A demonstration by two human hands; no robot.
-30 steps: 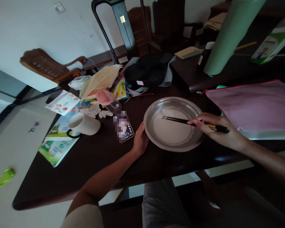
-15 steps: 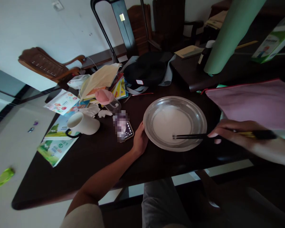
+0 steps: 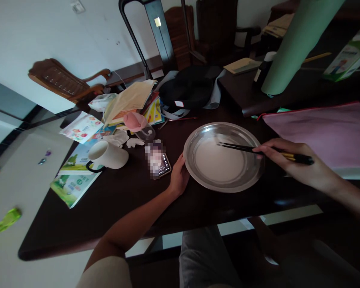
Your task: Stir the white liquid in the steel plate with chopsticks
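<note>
A round metal plate [image 3: 252, 176] with a pale white layer in it sits on the dark wooden table [image 3: 108, 208]. My left hand [image 3: 179, 176] rests against the plate's left rim, fingers curled on the edge. My right hand [image 3: 297, 166] is closed on a pair of dark chopsticks [image 3: 237, 147]; their tips reach over the plate's far right part, in the white layer.
A phone [image 3: 162, 163] lies left of the plate. Further left are a white mug [image 3: 108, 156] on its side, booklets [image 3: 75, 180], a pink lidded cup [image 3: 136, 122] and a paper stack [image 3: 129, 100]. A black bag [image 3: 189, 86] sits behind, a pink folder [image 3: 318, 132] on the right.
The chopsticks have swept round inside the plate: from the middle, to the near edge, and now up to the far right side. My left hand has stayed on the rim.
</note>
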